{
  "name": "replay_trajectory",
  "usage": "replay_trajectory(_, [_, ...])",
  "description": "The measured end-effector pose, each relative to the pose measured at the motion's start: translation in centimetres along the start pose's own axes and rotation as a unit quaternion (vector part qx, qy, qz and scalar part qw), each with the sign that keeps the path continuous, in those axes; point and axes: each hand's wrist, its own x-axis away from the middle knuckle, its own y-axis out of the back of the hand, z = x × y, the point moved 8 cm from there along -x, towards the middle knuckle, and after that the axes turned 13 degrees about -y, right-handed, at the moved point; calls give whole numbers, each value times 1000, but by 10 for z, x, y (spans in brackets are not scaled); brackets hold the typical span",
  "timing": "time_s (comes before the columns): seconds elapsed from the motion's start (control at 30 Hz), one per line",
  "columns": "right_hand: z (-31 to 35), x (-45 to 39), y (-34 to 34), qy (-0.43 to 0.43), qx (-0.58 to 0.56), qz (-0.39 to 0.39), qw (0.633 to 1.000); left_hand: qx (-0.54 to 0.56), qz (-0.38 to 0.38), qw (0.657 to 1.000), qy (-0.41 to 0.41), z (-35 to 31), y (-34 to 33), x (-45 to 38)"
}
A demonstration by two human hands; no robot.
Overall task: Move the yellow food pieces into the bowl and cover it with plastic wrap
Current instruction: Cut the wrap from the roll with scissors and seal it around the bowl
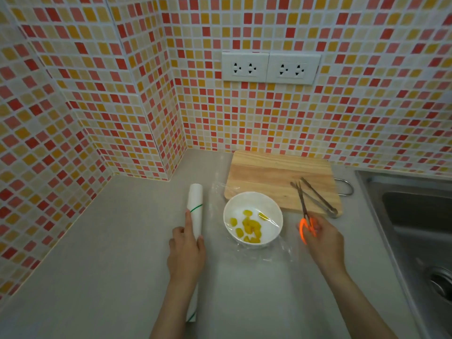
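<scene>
A white bowl point(253, 204) sits on the grey counter and holds several yellow food pieces point(249, 227). A clear sheet of plastic wrap point(269, 253) lies over the bowl and spreads onto the counter around it. My left hand point(187, 250) rests on a long white roll of plastic wrap point(195, 204) lying left of the bowl, fingers curled around it. Just right of the bowl, my right hand point(322, 241) holds orange-handled scissors point(304, 216), blades pointing away over the cutting board.
A wooden cutting board point(269, 174) lies behind the bowl with metal tongs point(318, 196) on its right side. A steel sink point(415, 216) is set into the counter at the right. Tiled walls with sockets point(269, 68) close off the back and left.
</scene>
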Motion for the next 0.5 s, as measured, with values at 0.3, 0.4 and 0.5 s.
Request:
replay_trajectory(0.3, [-53, 16, 23, 47, 279, -72, 956, -148, 39, 988, -3, -2, 0, -7])
replay_trajectory(0.4, [-48, 12, 20, 61, 382, -73, 919, -57, -59, 992, -91, -27, 13, -7])
replay_trajectory(0.5, [-44, 11, 13, 62, 471, -40, 879, 128, -73, 983, -113, -47, 5, -6])
